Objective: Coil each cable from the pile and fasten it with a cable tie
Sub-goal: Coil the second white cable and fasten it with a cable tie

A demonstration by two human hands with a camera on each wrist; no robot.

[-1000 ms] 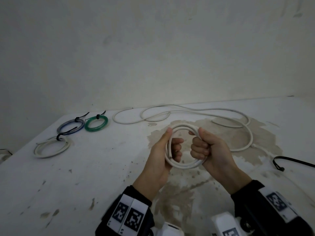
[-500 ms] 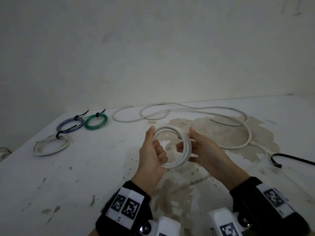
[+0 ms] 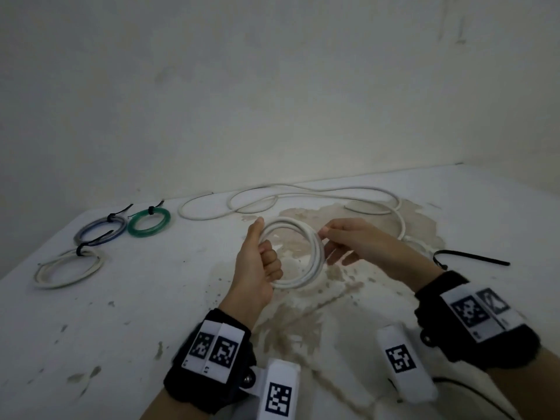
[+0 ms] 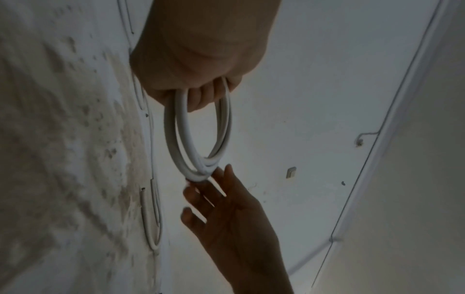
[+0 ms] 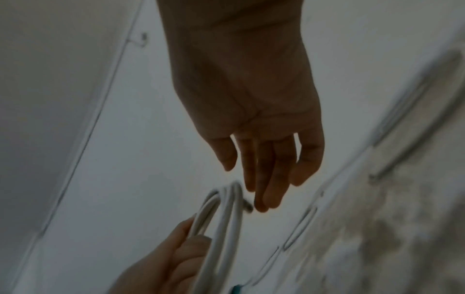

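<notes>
I hold the white coil (image 3: 298, 256) up above the table (image 3: 136, 298) in my left hand (image 3: 257, 268), thumb along its upper left rim and the other fingers (image 3: 272, 263) curled through the ring, so the loops stand nearly on edge between my two hands. My right hand (image 3: 360, 247) is at the coil's right rim with its fingers (image 5: 271, 179) straight and loosely spread, the tips just at the loops; I cannot tell whether they touch, and they grip nothing. What the next move turns on, I judge, is the black cable tie (image 3: 472, 259): it lies flat on the table to the right of my right hand, near its wrist, with its long axis running left to right and its head end towards me. So the free right hand is the nearer one to fetch it while the left keeps the loops together. The rest of the white cable (image 3: 318, 192) sprawls uncoiled on the table beyond my hands, and three tied coils (image 3: 100, 234) sit far left.
</notes>
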